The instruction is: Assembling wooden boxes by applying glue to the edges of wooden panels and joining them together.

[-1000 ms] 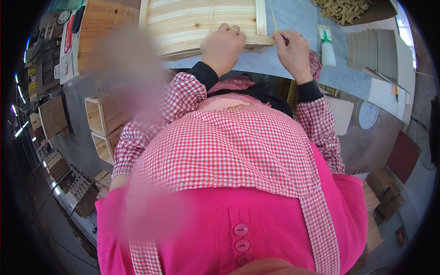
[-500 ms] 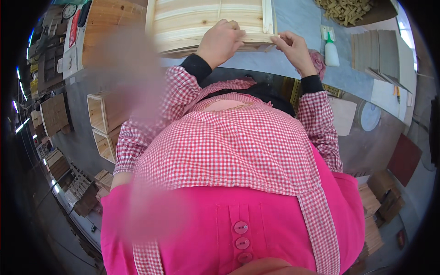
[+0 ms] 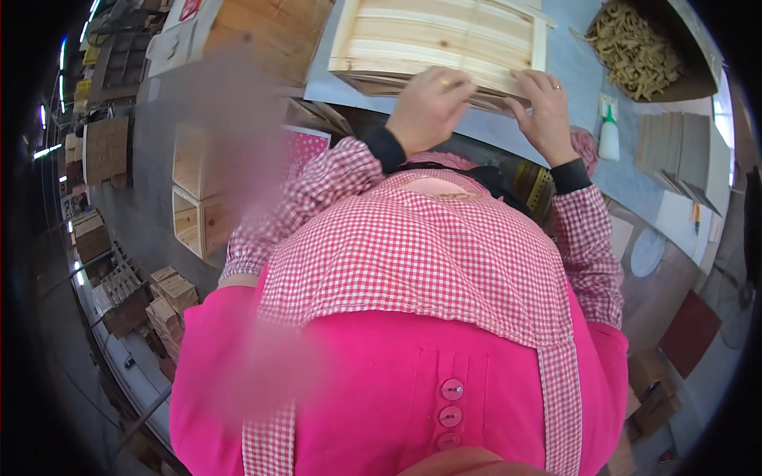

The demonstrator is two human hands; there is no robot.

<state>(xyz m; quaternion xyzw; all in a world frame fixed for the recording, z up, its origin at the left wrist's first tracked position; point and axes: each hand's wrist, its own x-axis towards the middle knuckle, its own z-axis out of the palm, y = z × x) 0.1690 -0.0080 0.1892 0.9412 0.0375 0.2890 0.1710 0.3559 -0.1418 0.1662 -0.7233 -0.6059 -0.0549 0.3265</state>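
Observation:
A pale wooden box [image 3: 444,36] made of planks lies on the grey-blue tabletop ahead of me. My left hand [image 3: 432,107] is at the middle of its near side, fingers bent and pointing right along the edge. At the near right corner, my right hand [image 3: 546,115] has its fingers over the top edge, with the thumb lower on the near side. Both hands seem to grip the box's near edge, though my left fingertips are partly hidden. A ring shows on each hand.
On the right stand a carton [image 3: 698,47] of tan strips, a white glue bottle [image 3: 609,139] with a green nozzle and a stack of grey boards [image 3: 675,151]. A pink cloth [image 3: 585,147] lies by my right wrist. Wooden crates [image 3: 198,214] stand at lower left.
The view has shifted, so the box sits farther right. My right hand has gone from pinching the corner to fingers laid over the edge; my left has come down over the near side.

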